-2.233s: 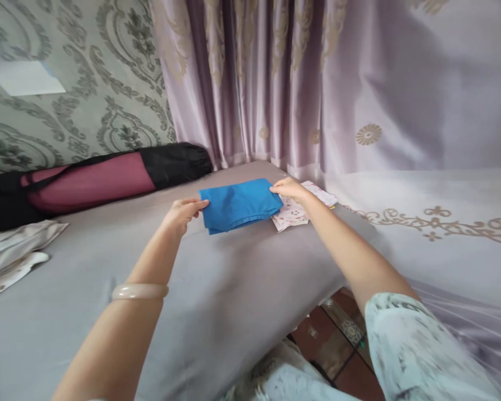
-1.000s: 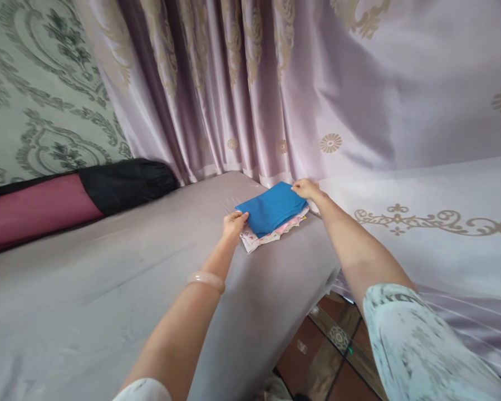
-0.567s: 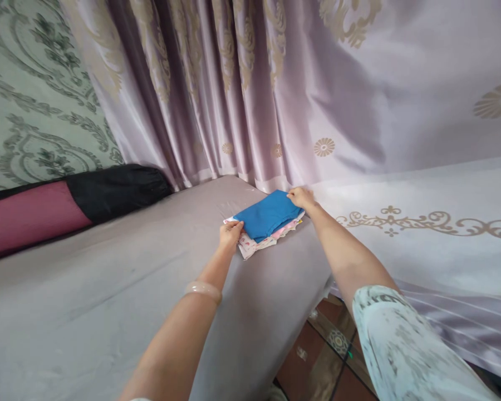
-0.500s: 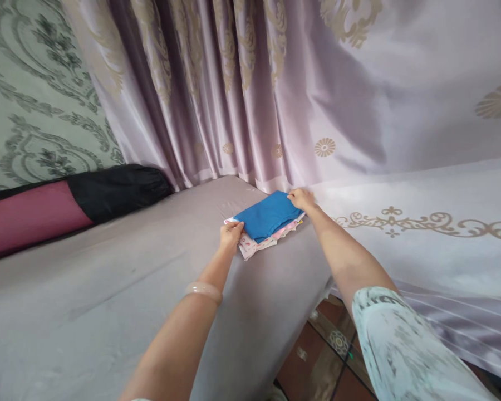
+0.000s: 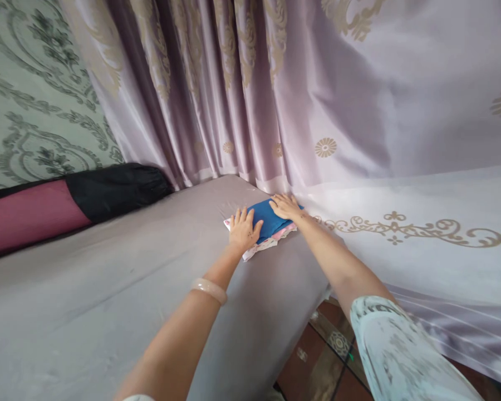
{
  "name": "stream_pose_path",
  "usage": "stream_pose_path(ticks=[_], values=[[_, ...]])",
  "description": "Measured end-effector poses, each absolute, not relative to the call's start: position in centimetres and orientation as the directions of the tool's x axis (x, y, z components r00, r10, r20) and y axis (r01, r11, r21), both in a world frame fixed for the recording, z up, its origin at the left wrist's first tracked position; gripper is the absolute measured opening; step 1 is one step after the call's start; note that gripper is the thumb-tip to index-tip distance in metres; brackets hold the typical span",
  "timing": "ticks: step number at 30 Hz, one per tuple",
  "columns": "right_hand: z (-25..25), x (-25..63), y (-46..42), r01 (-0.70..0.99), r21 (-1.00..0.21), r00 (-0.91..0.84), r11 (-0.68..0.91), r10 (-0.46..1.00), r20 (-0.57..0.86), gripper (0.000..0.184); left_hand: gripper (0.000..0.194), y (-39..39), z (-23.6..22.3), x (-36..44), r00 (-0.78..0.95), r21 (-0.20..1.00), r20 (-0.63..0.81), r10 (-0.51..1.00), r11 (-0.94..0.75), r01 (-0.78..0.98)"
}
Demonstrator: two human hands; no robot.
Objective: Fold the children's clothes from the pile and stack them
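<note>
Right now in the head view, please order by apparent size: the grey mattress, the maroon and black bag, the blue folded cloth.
1. grey mattress, clearly largest.
2. maroon and black bag, cut off at the left edge.
3. blue folded cloth, smallest, partly covered by both hands.

A single head-worn camera is supplying the only view, so no second view is sharing any part of the scene. It is looking forward and down from above the person's shoulders, along both outstretched arms toward the far corner of the bed (image 5: 108, 312). The lens is sitting close to the near arms, which are filling the lower frame, while the left hand (image 5: 242, 229) and right hand (image 5: 284, 206) are lying farther off near the middle. The curtain (image 5: 317, 89) is closing the background, the wallpapered wall (image 5: 29, 111) is showing at upper left, and the tiled floor (image 5: 317, 356) is appearing at the bottom.
</note>
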State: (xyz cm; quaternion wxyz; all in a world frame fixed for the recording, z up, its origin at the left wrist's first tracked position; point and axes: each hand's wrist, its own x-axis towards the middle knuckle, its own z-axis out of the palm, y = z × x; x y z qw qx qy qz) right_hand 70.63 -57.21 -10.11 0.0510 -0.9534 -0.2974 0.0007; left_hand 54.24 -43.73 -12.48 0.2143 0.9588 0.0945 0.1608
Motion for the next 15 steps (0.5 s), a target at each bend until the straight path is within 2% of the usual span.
stream_pose_path(ticks=[5,15], values=[[-11.9,70.7,-57.3,0.522,-0.132,0.848,-0.843,0.529,-0.019,0.061,0.071,-44.1,-13.9,54.5,0.967,0.388,0.079,0.242,-0.901,0.193],[-12.6,70.9,-57.5,0.514,-0.126,0.856,-0.849,0.516,0.014,0.058,0.072,-44.3,-14.9,54.5,0.951,0.364,0.137,0.278,-0.907,0.213]])
